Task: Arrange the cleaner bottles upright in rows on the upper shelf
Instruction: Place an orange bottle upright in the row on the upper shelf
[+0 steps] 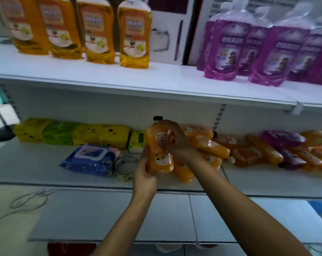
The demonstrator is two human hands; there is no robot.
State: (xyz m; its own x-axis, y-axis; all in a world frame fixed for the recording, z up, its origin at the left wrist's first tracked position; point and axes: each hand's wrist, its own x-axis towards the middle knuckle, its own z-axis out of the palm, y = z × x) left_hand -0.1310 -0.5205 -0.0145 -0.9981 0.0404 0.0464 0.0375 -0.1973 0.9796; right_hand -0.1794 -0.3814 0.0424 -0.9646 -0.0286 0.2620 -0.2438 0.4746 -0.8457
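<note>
Right now the orange bottle (159,148) is off the lower shelf (46,163), held upright in the air in front of it, black cap on top. It looks like a pick just made; next it needs lifting to the upper shelf (101,78), probably into the gap right of the four orange bottles (82,32) standing there. The left hand (144,174) cups its base from below, fingers wrapped round; the right hand (176,139) grips the upper body, arm reaching in across. More bottles (248,150) lie heaped behind.

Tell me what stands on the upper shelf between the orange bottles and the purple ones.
Head view: only a white box behind; the upper shelf is bare there.
</note>
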